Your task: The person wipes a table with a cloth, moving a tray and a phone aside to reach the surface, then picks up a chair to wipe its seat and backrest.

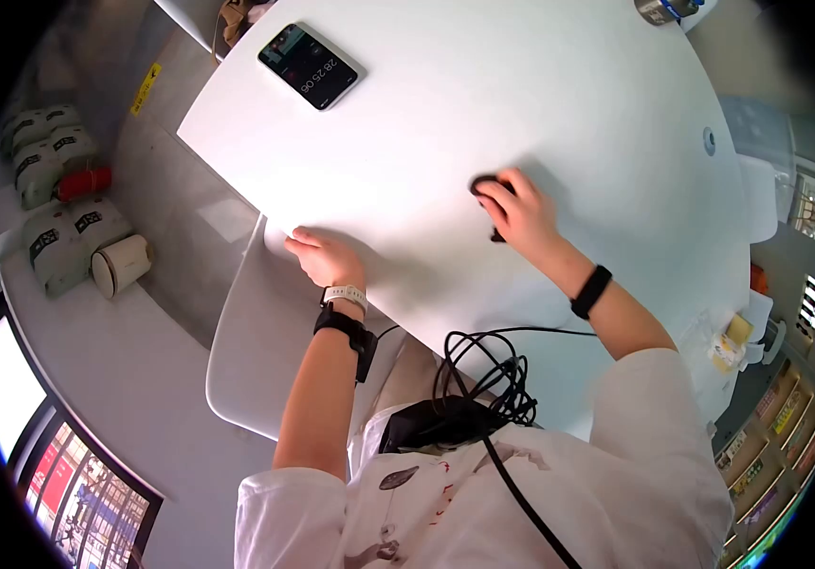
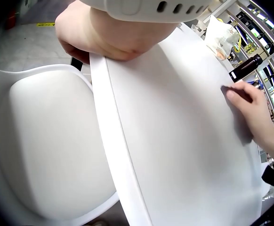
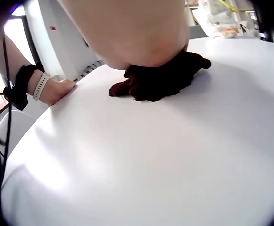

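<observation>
A dark brown-black cloth (image 3: 163, 82) lies bunched on the white table (image 1: 407, 114), beneath my right hand (image 1: 526, 213). The fingers curl over it and grip it; in the head view only dark bits of it show around them. My left hand (image 1: 327, 258) is at the table's near-left edge, holding that edge, with part of the hand past the rim in the left wrist view (image 2: 123, 35). Its fingertips are mostly hidden there. Toward the far left of the tabletop lies a phone (image 1: 311, 66) with a running timer on its screen.
A white chair (image 2: 57, 141) stands against the table's left side. Looped black cable (image 1: 483, 375) hangs by my body at the near edge. A metal cup (image 1: 663, 9) stands at the far right rim, and a clear plastic bag (image 1: 725, 351) sits at the right.
</observation>
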`<state>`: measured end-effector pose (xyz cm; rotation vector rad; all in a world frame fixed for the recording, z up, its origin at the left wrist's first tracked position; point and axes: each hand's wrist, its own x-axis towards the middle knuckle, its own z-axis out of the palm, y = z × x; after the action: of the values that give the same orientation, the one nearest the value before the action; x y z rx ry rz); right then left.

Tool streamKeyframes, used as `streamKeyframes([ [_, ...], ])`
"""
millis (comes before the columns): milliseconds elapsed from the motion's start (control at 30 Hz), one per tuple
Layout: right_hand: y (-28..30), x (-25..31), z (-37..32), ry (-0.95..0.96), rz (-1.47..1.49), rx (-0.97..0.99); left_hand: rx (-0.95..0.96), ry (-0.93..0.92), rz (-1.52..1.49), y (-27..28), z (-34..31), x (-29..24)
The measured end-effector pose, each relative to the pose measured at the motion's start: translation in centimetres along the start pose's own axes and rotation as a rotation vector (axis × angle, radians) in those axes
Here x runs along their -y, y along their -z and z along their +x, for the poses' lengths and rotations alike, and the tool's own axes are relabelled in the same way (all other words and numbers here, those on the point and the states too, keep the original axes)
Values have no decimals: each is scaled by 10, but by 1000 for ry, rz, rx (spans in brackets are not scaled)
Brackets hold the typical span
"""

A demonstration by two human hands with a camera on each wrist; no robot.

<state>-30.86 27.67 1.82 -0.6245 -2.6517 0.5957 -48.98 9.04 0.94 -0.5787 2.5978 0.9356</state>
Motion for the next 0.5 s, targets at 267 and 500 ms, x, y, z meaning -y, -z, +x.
streamKeyframes([
  [267, -27, -36, 124, -139, 45, -166, -38, 22, 22, 1, -6, -2],
  [500, -16, -43, 58, -37, 9, -215, -94, -20, 65, -4, 0, 1],
])
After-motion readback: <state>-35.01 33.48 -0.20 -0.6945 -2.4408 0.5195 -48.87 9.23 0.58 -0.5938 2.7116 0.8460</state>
